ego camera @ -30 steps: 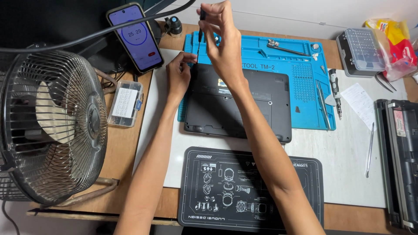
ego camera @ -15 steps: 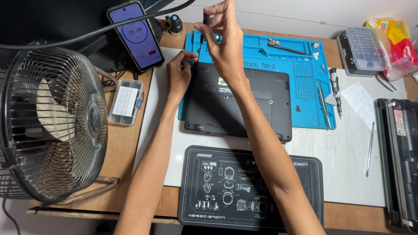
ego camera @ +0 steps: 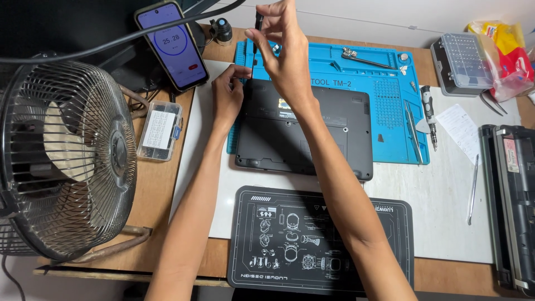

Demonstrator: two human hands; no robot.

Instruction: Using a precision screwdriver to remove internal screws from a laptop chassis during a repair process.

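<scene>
**Laptop on repair mat, screwdriver at far corner**

Wooden bench [ego camera: 161, 184], white sheet over the middle, pale wall behind. On the sheet: one blue silicone repair mat [ego camera: 384, 89], one black printed mat [ego camera: 317, 239] nearer the edge. One black laptop [ego camera: 312, 131], underside up, lying on the blue mat's left half.

Right hand [ego camera: 287, 53] raised above the laptop's far left corner, fingers pinched round one slim screwdriver [ego camera: 257, 33], held upright, tip down at that corner. Left hand [ego camera: 228, 95] resting on the same corner, fingers curled, touching the case edge just beside the tip.

Around: one metal fan [ego camera: 67, 161] at left, one phone [ego camera: 171, 44] with lit screen, one small clear parts box [ego camera: 160, 130], one bit case [ego camera: 462, 61] at right.
</scene>
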